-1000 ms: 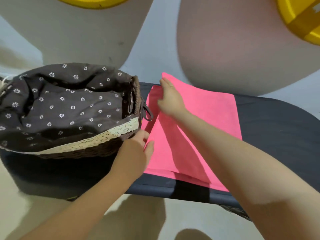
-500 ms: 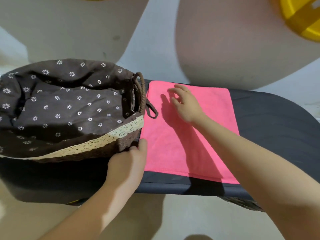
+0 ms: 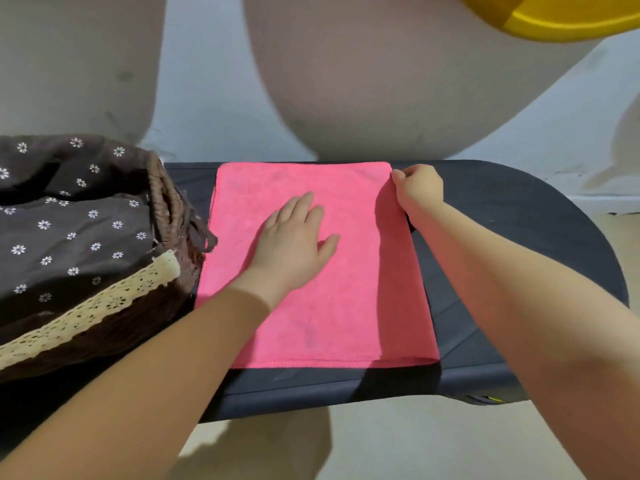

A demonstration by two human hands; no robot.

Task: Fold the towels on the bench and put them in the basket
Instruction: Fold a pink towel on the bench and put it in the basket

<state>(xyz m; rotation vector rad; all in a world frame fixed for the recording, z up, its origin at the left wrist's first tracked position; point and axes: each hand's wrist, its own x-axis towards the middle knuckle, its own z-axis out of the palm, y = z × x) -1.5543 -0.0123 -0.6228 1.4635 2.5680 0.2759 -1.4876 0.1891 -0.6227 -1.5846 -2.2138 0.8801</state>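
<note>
— Start from the near edge of the bench point(image 3: 519, 237). What do you see?

— The pink towel point(image 3: 346, 306) lies flat on the dark bench, its near hem just short of the bench's front edge. It looks folded over at least once; a doubled layer shows along its right side.

— And the hands?

— The left hand point(image 3: 294, 240) rests on the towel's middle, fingers straight and spread, pressing it flat and grasping nothing. Farther back, the right hand point(image 3: 417, 188) is at the towel's far right corner, fingers curled and pinching that corner.

— Where's the basket point(image 3: 166, 209)?

— Just to the left of the towel, touching or nearly touching its left edge. It's a dark wicker basket with a brown daisy-print liner point(image 3: 69, 220) and a lace trim point(image 3: 104, 306). I can't see any towel inside it from here.

— So which step is this?

— I'd say folding is under way, not stowing. The next move likely calls for lifting that pinched corner across towards the basket side while the flat hand pins the middle, keeping the edges lined up.

— Anything behind?

— Beyond the towel, a pale rounded shape point(image 3: 381, 81) and a yellow rim point(image 3: 554, 22).
</note>
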